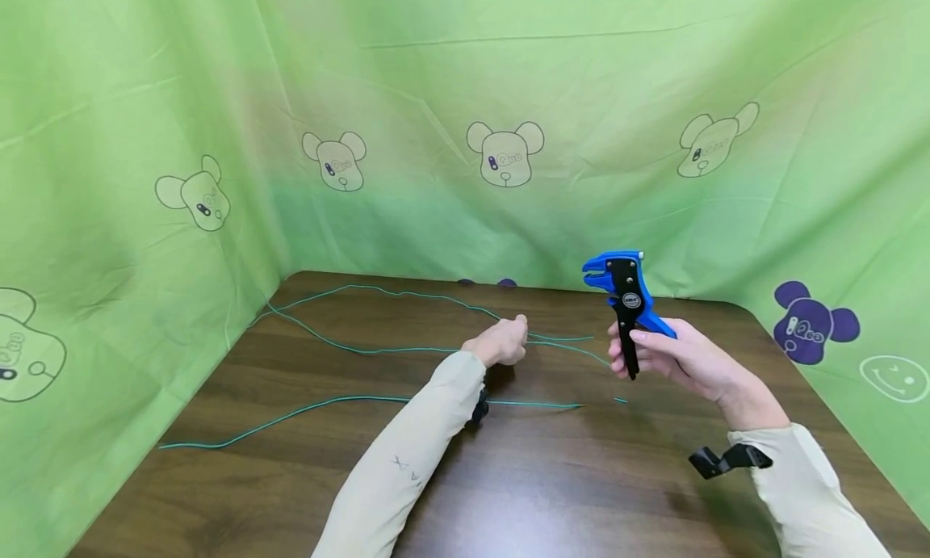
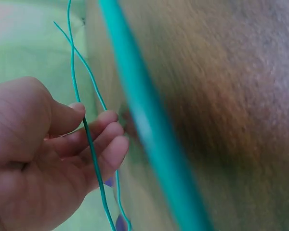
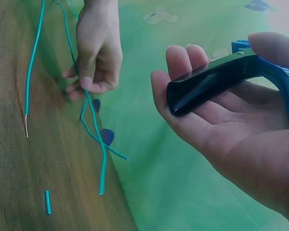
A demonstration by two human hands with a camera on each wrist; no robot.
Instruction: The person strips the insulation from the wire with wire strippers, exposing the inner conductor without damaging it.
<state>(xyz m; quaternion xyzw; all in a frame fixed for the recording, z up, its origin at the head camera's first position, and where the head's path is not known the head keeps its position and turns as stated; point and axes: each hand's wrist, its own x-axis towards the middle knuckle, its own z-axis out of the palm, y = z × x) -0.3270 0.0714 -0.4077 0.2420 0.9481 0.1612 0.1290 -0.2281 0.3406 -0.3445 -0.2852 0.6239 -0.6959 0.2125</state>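
Observation:
My left hand (image 1: 501, 341) reaches over the middle of the table and pinches a thin green wire (image 2: 97, 166) between thumb and fingers. The wire's free end (image 3: 102, 173) sticks out past the fingertips. A second green wire (image 1: 407, 294) runs behind it and crosses it beyond the fingers. Up on the right, my right hand (image 1: 676, 356) holds a blue and black wire stripper (image 1: 630, 287) by its handles, with the tool's jaws upward and facing left. Nearer me lies another green wire (image 1: 327, 400); its bare copper tip (image 3: 26, 126) shows in the right wrist view.
A short cut piece of green insulation (image 1: 621, 400) lies on the brown wooden table (image 1: 552, 477), right of the nearest wire. Green printed cloth (image 1: 436, 211) hangs along the back and both sides. A black camera mount (image 1: 730, 461) is on my right wrist.

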